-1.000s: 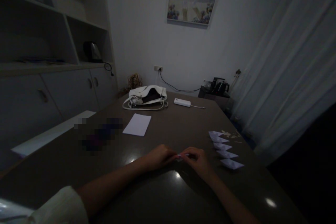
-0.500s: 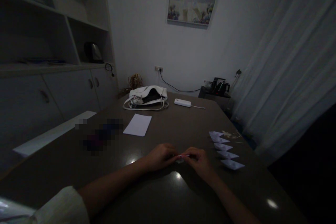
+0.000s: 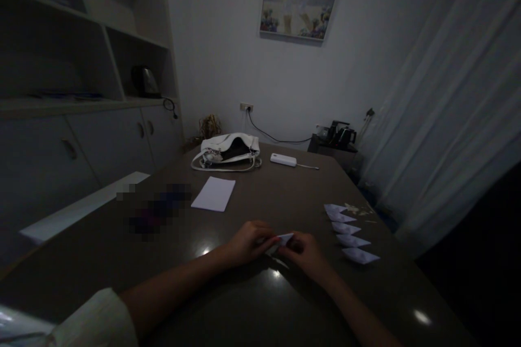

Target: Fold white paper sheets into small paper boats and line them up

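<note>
Between my hands, just above the table's near middle, is a small folded piece of white paper (image 3: pixel 285 238). My left hand (image 3: pixel 253 242) pinches its left side with thumb and fingers. From the other side, my right hand (image 3: pixel 305 252) grips the right end, its fingers curled. A pointed corner of the paper sticks up between the fingertips; the rest is partly hidden by them. To the right of my right hand, several folded paper boats (image 3: pixel 360 255) stand in a slanting row. A stack of white paper (image 3: pixel 214 193) lies beyond my left hand.
On the dark table (image 3: pixel 244 303), a white handbag (image 3: pixel 230 152) sits at the far side, beside a white power bank (image 3: pixel 283 160) with a strap. Small pale scraps (image 3: pixel 354 209) lie near the right edge. A blurred-out dark object (image 3: pixel 158 209) is at the left.
The folded paper has turned up between my fingers, so more of its white pointed face shows. My right hand has shifted slightly and its fingers have curled more.
</note>
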The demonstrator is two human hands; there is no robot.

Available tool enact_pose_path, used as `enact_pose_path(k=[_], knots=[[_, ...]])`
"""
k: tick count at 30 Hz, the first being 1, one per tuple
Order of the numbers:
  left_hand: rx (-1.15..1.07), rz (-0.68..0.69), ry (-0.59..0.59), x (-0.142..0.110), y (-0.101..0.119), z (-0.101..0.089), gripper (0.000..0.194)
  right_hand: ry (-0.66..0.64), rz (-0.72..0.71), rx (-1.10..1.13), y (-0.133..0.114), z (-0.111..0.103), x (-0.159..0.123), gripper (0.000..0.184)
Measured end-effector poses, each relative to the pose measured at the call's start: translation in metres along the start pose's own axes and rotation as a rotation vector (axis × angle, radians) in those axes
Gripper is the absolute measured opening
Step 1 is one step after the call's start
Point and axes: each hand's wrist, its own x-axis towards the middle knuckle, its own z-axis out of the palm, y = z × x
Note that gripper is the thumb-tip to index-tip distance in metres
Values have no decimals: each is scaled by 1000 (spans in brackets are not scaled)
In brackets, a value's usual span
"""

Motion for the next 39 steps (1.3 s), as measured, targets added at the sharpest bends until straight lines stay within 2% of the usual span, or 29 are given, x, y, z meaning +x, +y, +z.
enact_pose_path(k=[6,17,24,33,39], knots=[[5,-48,-16,0,-5,4,35,53,-84,-63,6,-3,2,22],[91,-126,-18,2,-15,3,42,169,-47,-40,2,-8,5,23],[56,-111,12,1,-19,5,41,147,6,-22,1,-6,4,25],[54,-58,24,1,-7,1,33,107,35,100,3,-6,5,24],[210,32,-72,0,-5,-4,32,25,8,65,3,-6,3,26]])
